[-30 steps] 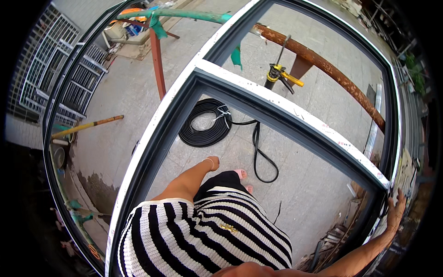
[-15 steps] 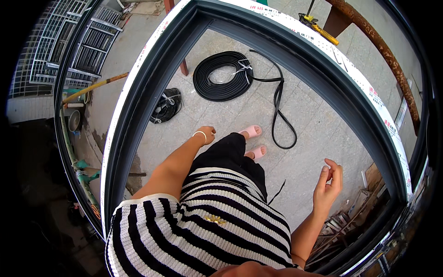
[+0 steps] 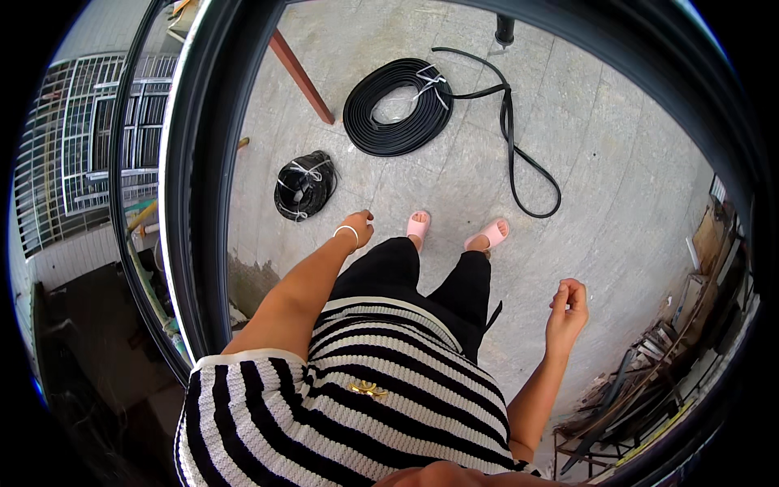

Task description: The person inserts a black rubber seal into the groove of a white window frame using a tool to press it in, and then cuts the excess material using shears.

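Observation:
My left hand (image 3: 355, 227) hangs over the paving with relaxed, slightly bent fingers and holds nothing visible; a white band circles its wrist. Nearest to it lies a small black coil (image 3: 305, 185) bound with pale ties. Out to the right, my right hand (image 3: 567, 312) is raised with loosely curled fingers and is empty. A large flat coil of black rubber strip (image 3: 357, 122), tied with white string, rests farther ahead, its loose end (image 3: 511, 146) looping to the right. Neither hand touches the coils. A big dark frame (image 3: 215, 203) surrounds the view of the floor.
A red-brown post (image 3: 302, 77) stands at the far left of the coil, and a black post (image 3: 504, 31) ahead. Scrap strips and a rack (image 3: 641, 381) lie at the right. Metal grilles (image 3: 81, 138) lean beyond the frame at left. My feet wear pink slippers (image 3: 488, 235).
My view has shifted forward within the frame, whose far side now sits at the top edge. My feet have moved apart in a step. The right hand's fingers have curled more.

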`<state>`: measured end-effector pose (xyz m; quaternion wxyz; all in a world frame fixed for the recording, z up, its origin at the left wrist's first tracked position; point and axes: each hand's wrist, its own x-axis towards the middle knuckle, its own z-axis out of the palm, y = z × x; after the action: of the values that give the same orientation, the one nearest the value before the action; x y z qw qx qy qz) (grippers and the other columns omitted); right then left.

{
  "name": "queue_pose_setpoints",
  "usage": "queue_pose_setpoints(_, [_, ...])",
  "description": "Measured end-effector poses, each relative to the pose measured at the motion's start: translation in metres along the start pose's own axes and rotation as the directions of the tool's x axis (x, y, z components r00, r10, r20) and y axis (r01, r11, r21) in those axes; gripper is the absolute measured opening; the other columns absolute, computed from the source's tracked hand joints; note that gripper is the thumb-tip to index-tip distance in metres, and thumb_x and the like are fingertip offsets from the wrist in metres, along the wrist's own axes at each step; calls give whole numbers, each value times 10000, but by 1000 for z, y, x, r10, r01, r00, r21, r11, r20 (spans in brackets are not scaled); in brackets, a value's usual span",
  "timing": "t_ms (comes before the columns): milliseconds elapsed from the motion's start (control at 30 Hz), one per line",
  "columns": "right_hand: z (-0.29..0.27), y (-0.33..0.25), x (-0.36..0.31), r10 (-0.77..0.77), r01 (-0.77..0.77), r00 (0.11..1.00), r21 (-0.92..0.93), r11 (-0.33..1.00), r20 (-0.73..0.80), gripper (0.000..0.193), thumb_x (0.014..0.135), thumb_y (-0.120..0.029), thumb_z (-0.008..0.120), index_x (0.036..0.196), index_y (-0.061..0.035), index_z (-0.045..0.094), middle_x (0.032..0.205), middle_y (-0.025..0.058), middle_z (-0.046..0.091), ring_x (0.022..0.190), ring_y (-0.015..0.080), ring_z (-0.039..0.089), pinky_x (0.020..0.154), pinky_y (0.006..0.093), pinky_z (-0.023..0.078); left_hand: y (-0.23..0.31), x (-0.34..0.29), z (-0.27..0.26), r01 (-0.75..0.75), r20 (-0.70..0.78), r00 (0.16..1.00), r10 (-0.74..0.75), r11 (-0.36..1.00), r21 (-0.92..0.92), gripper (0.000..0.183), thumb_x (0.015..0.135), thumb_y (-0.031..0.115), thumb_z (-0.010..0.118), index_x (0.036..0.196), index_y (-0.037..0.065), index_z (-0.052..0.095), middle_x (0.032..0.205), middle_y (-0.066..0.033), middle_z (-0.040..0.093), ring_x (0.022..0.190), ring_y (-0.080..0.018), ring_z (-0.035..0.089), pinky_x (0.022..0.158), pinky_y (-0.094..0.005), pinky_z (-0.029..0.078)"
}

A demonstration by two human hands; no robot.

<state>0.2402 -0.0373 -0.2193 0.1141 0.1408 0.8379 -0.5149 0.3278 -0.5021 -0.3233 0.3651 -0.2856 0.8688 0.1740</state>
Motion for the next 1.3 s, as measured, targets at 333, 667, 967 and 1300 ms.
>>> queue_pose_setpoints(333, [163,65,-105,324,-315,946,322,893,26,379,1007,-254,507,714,-19,561,615,-2,502,594,70,452,552,237,377,-31,63,6,-125,307,949,-75,801,585,328,844,205,553,1129,89,666,1116,-211,654,1071,-356,614,939,-437,483])
queue_pose_setpoints(667, [276,133,-110,412,-399,908,436,807,69,148,971,-46,469,1092,-14,549,766,27,531,619,73,487,568,206,415,-253,120,61,-94,397,834,-385,608,788,295,882,165,508,1105,56,666,1217,-168,614,1111,-347,602,916,-427,502])
queue_pose_setpoints(967, [379,180,-116,448,-453,888,383,805,109,187,939,3,469,1108,-1,548,758,38,536,643,73,505,583,206,425,-317,136,45,401,88,850,-520,747,531,308,826,206,563,1099,89,645,1102,-192,660,1065,-354,617,909,-437,495])
queue_pose_setpoints(1300, [543,199,-126,438,-472,881,259,843,180,156,988,-70,447,1124,-13,497,714,14,476,591,79,467,546,203,393,-497,310,86,459,-204,879,-431,880,120,260,861,285,567,947,59,663,918,-195,681,895,-395,640,779,-436,506])
